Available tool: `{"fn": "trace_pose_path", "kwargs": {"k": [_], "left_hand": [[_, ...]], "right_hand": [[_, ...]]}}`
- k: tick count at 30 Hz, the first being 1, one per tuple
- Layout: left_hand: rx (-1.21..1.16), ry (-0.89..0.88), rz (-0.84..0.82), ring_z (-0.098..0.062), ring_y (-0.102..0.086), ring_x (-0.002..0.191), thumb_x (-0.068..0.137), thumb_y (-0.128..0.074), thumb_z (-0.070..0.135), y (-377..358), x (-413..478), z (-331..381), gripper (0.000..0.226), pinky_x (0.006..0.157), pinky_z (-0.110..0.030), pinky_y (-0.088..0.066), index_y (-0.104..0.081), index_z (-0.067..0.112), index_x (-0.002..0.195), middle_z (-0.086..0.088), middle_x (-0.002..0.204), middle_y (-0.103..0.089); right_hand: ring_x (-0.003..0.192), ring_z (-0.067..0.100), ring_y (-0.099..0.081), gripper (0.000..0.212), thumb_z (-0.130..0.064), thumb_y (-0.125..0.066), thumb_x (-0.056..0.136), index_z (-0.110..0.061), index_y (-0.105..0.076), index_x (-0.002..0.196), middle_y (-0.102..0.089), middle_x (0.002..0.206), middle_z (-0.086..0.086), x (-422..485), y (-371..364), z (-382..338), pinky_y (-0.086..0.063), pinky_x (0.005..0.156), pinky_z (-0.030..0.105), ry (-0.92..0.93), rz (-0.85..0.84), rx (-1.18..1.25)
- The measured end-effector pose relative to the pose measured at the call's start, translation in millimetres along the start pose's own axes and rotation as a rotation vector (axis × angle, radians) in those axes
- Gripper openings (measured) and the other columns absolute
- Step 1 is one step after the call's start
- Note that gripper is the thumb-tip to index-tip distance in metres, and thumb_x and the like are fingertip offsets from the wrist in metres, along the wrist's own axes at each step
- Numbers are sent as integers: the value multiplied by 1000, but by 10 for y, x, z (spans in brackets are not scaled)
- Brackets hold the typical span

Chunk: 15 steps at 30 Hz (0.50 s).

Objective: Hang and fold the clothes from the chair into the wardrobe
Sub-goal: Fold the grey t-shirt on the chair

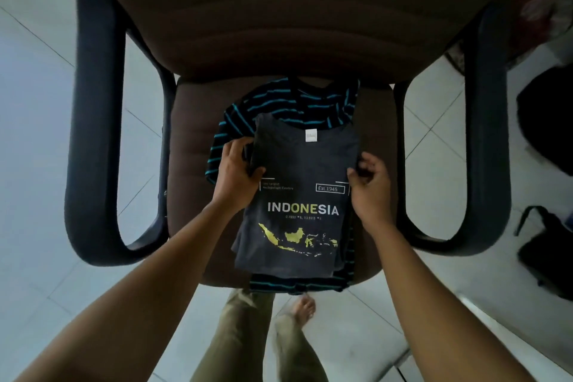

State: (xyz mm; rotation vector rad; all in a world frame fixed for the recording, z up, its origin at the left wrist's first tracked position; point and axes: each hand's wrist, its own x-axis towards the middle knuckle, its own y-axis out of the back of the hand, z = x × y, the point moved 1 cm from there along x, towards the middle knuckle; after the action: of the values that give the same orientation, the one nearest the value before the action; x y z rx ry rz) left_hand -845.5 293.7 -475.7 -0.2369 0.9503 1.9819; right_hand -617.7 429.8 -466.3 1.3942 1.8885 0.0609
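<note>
A dark grey T-shirt (302,164) with "INDONESIA" and a yellow map print lies folded narrow on the brown chair seat (192,139). Under it lies a black shirt with teal stripes (297,101), showing above, left and below. My left hand (235,172) grips the grey shirt's left folded edge, thumb on top. My right hand (370,184) pinches its right edge with curled fingers. The wardrobe is out of view.
The chair has a tall brown backrest (279,9) and black looped armrests (93,121) on both sides. Dark bags (548,245) lie on the white tiled floor at the right. My legs and bare foot (302,308) stand just below the seat's front edge.
</note>
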Motion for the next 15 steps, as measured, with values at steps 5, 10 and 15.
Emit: {"fn": "trace_pose_path", "kwargs": {"k": [5,10,15], "left_hand": [[-16,143,-29,-17,-59,94,84,-71,12,-118,-814,-382,36,81,-34,-50,-48,27,108,4,109,-60],[27,275,-137,-19,-63,92,90,-66,10,-242,-1347,-686,16,73,-28,-53,-58,24,92,2,100,-62],[32,304,-140,-11,-62,83,91,-64,8,-323,-1579,-756,20,63,-16,-49,-67,27,95,3,105,-63]], "right_hand": [[100,8,-64,28,-33,-56,100,-23,-60,125,-67,119,-1,-800,127,565,-52,83,28,-336,-217,47],[100,21,-68,9,-29,-61,95,-33,-67,100,-72,109,0,-1055,180,826,-54,95,48,-409,-345,-3],[94,17,-71,27,-14,-70,89,-18,-66,116,-74,101,-2,-1189,280,938,-58,88,40,-279,-375,-60]]}}
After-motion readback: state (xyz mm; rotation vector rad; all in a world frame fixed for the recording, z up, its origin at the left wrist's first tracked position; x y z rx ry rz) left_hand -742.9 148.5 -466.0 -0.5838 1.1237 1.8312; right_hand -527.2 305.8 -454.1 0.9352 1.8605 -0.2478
